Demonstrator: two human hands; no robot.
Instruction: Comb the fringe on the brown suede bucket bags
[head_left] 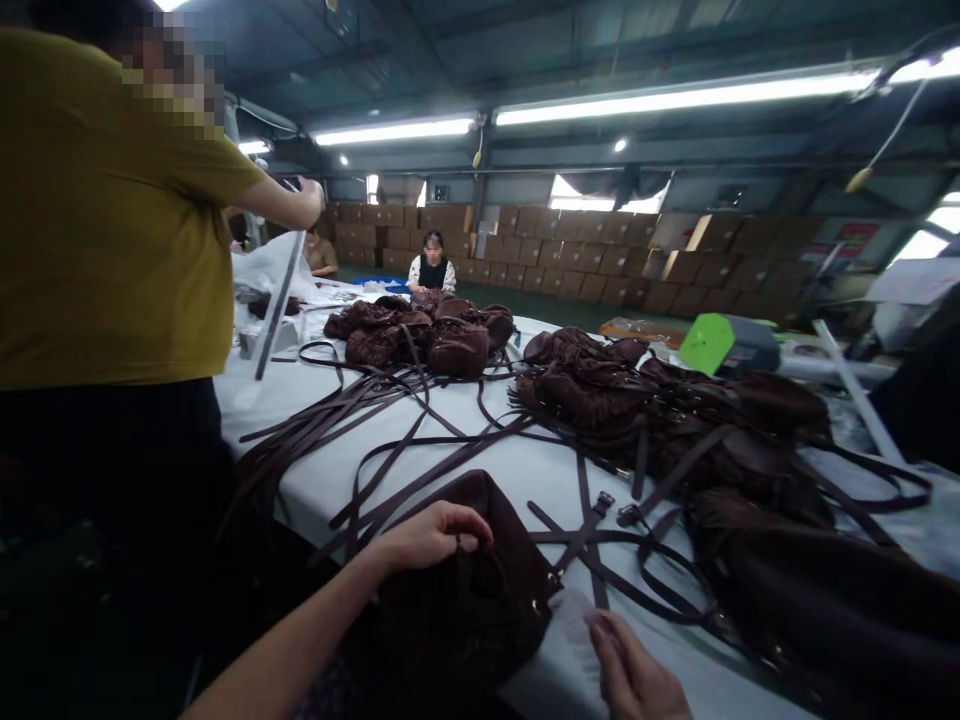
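Observation:
A dark brown handbag [487,610] stands in front of me at the near table edge. My left hand [435,535] is at its upper part, fingers curled and closed on the bag's material. My right hand [634,665] is low beside the bag's right corner, thumb and fingers pinched together on a thin, whitish translucent piece [576,612], perhaps plastic. Small metal fittings show on the bag's corner, where a strap with a buckle [602,505] lies across the table. The lower part of the bag fades into shadow.
Brown bags are heaped at the right [750,430] and in the middle [450,335] of the white table [315,475]. Long loose straps [322,410] trail over its left edge. A person in a yellow shirt [127,220] stands close at left; another sits beyond. A green-and-grey machine [727,345] stands right.

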